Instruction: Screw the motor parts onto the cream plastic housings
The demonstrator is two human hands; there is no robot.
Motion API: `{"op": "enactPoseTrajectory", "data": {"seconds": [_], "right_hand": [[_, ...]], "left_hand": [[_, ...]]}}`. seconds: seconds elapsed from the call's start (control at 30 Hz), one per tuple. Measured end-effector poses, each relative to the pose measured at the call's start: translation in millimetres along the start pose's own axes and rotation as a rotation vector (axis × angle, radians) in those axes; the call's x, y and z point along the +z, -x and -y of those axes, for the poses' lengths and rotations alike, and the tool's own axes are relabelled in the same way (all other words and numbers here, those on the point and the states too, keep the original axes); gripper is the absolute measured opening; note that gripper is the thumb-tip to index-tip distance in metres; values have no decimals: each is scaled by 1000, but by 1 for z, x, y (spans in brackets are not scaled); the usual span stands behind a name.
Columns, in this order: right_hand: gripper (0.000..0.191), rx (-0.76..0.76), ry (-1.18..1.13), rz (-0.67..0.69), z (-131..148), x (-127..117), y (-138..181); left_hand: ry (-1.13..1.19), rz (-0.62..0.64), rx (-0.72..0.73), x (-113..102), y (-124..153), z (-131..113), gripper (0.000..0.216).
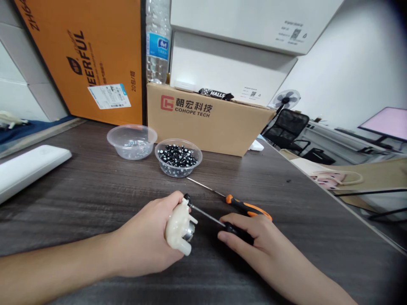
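Observation:
My left hand (149,239) is wrapped round a cream plastic housing (176,226) with short tube stubs and a silvery motor-like cylinder (190,232) showing on its right side. A small black round part (187,199) sits at the housing's top. In my right hand (254,241) is a screwdriver (208,216) with a dark handle; its thin shaft points up and left, with the tip at the black part. Behind that hand a second screwdriver (243,205), orange and black, lies on the dark table (104,195).
Beyond my hands stand a clear bowl (178,171) of small black parts and another clear bowl (132,154) with small metal pieces. A brown carton (203,127), an orange box (104,51) and a water bottle (158,46) line the back. At left lies a long white object (32,167).

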State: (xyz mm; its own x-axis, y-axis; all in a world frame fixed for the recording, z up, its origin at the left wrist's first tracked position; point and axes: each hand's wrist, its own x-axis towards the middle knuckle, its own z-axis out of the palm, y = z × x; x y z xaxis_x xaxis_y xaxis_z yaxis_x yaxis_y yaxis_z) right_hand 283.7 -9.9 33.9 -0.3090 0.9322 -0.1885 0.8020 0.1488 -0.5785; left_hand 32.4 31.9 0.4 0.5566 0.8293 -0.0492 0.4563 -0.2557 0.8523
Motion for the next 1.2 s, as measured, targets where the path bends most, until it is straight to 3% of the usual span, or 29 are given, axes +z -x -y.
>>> {"op": "enactPoseTrajectory", "data": {"seconds": [1.2], "right_hand": [[27,-18,27,7,2,2,-1]], "left_hand": [[-62,2,25,0,1,2,29]]}}
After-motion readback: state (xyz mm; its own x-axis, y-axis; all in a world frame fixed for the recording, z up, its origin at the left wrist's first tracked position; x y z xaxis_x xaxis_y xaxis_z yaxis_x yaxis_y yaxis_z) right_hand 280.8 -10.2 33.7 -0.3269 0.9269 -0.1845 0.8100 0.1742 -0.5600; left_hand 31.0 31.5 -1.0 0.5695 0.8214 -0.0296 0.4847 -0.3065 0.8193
